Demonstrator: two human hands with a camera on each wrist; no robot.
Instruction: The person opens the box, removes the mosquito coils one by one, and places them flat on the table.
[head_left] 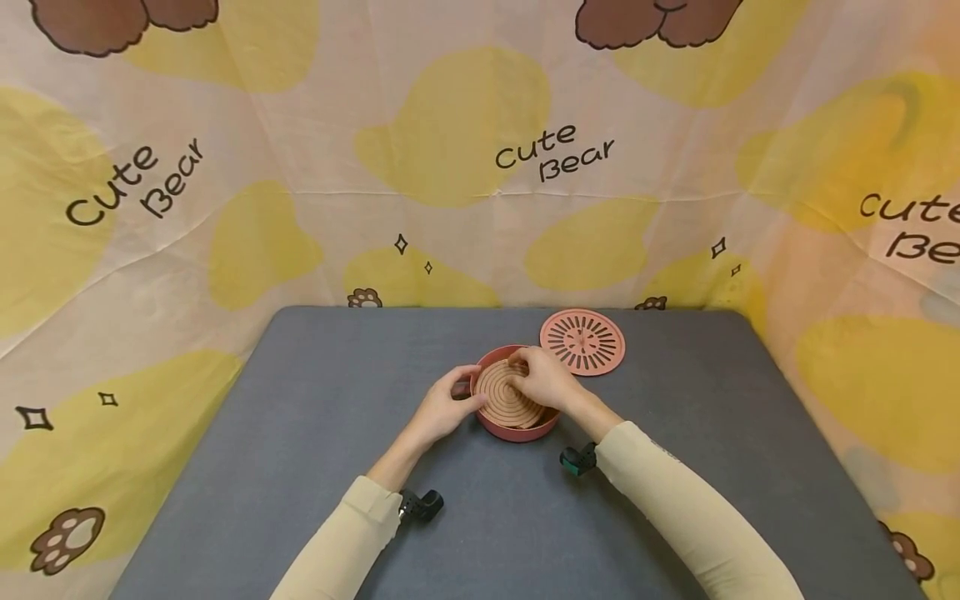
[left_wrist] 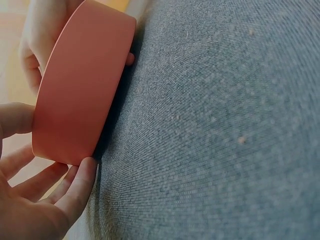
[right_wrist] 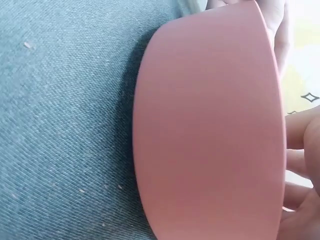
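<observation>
One tan spiral coil (head_left: 502,404) lies inside a round reddish-pink tin (head_left: 517,435), between the two hands. The left hand (head_left: 442,408) grips the tin's left side: its thumb reaches to the rim, close to the coil's edge, while the fingers lie bent and spaced against the outer wall, one of them low down near the tabletop. The right hand (head_left: 547,382) comes in over the opposite side of the rim, thumb and fingers bent at the coil's upper right part; the tips are partly hidden, so whether they pinch it I cannot tell. Just beyond the right hand, flat on the grey table (head_left: 322,433), is a pink slotted lid (head_left: 582,340). Behind each hand a black wrist device (head_left: 422,506) sits by a cream sleeve (head_left: 337,546). Past the hands, the cloth backdrop (head_left: 450,125) reads "Cute Bear" straight ahead and off to the left; off to the right, the same lettering is cut at "Cute Be".
</observation>
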